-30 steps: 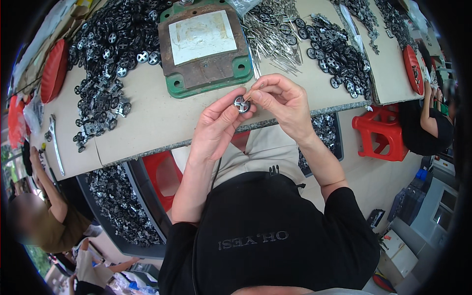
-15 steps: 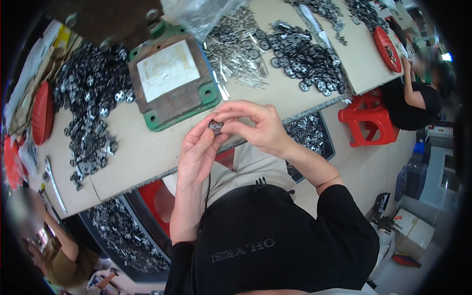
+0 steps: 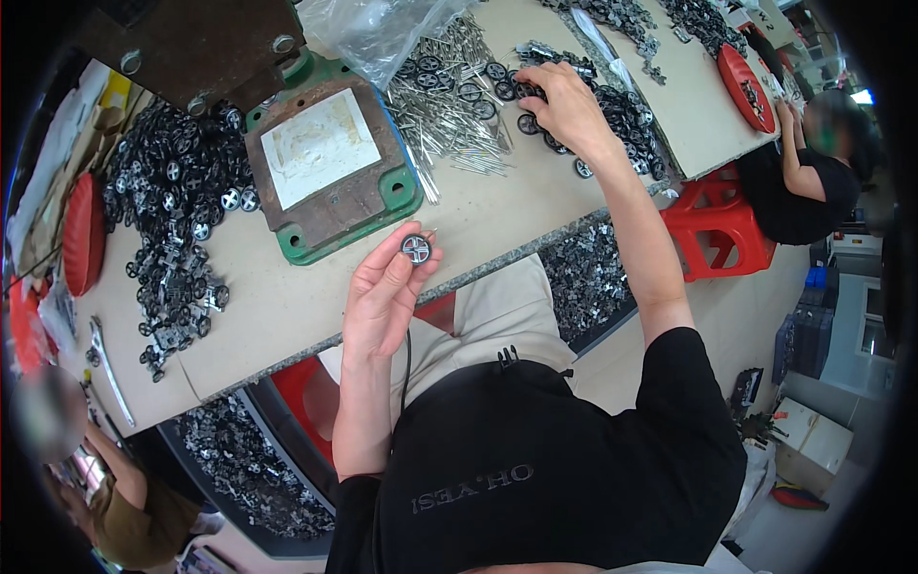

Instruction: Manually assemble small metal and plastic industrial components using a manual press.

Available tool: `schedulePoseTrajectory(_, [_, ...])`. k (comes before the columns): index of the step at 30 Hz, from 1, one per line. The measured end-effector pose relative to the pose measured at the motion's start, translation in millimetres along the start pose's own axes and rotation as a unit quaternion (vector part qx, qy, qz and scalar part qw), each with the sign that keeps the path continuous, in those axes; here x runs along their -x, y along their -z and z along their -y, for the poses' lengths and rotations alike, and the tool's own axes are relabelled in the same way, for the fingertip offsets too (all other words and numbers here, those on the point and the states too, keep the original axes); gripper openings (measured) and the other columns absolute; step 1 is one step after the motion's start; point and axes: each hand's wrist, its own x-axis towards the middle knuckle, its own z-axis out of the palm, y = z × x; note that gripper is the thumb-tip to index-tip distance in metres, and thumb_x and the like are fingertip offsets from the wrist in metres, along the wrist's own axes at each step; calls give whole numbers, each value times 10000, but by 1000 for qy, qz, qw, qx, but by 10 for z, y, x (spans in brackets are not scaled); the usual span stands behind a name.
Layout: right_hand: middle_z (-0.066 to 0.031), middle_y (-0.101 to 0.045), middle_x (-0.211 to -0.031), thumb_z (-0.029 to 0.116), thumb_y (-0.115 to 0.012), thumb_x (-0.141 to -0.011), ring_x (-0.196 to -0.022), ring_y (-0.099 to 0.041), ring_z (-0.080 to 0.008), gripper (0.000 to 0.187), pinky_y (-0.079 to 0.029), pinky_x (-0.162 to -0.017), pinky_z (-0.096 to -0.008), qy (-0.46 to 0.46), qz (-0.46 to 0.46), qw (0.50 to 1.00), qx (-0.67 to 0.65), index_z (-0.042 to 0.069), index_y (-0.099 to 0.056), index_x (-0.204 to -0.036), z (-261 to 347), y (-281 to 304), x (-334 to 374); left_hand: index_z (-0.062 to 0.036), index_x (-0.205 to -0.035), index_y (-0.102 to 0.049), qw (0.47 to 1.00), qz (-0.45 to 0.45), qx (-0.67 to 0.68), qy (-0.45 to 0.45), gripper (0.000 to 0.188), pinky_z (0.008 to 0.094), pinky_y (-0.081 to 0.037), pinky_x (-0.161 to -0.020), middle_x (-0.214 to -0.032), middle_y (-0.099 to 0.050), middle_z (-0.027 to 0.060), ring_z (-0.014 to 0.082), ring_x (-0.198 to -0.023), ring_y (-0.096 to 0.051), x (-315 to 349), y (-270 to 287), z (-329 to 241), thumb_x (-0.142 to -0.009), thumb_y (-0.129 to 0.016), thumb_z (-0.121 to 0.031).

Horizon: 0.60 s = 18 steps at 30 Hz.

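On the far left, a red dish (image 3: 83, 234) sits on the table (image 3: 239, 330), with a silver wrench (image 3: 113, 371) lying below it. Next comes a big heap of black and silver wheels (image 3: 186, 153). Then there is a green and brown metal block (image 3: 397, 191) with a white sheet (image 3: 320, 148) on top.

Just below the block is the left hand (image 3: 381, 297). Its thumb and fingers are pinched tight on one little wheel (image 3: 416, 250), over the table's edge. Half a second ago, the right hand was touching this wheel too. Now only the left hand has it, and its silver cross shows better.

Farther right is a pile of thin metal pins (image 3: 449, 110). The right hand (image 3: 566, 107) has gone up past it to a pile of black wheels (image 3: 631, 124). Its fingers bend down over them. I cannot tell if they have grabbed one.

A red stool (image 3: 722, 234) stands at the right.
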Motion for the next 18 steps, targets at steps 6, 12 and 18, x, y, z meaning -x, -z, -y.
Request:
schedulePoseTrajectory(6, [-146,-592,-991,88,-654,-722,-1008,-507,-290,272,-399,-893,-365,17,50,998,-14,15,-621,-983,-6,129,76,38,-1218,-479,1000,3,-6,1,341,324,-468,-903,-1134,-564,177,244,-998,-584,13,17,2,-889,-513,-47])
schedulePoseTrajectory(12, [-159,-640,-963,155,-633,-749,-874,-612,-300,299,-461,-793,-354,-111,29,993,-8,27,-624,-1018,-501,256,-558,37,-1213,-483,1000,-10,-9,2,348,324,-471,-902,-1131,-564,178,245,-998,-583,27,8,-8,-878,-532,-44])
schedulePoseTrajectory(18, [-132,-650,-966,249,-654,-761,-894,-622,-235,333,-471,-774,-321,-61,131,989,4,41,-628,-1021,-754,110,-962,36,-1214,-484,1000,-12,-14,4,353,321,-472,-898,-1131,-563,176,245,-1001,-581,22,2,-9,-876,-539,-51])
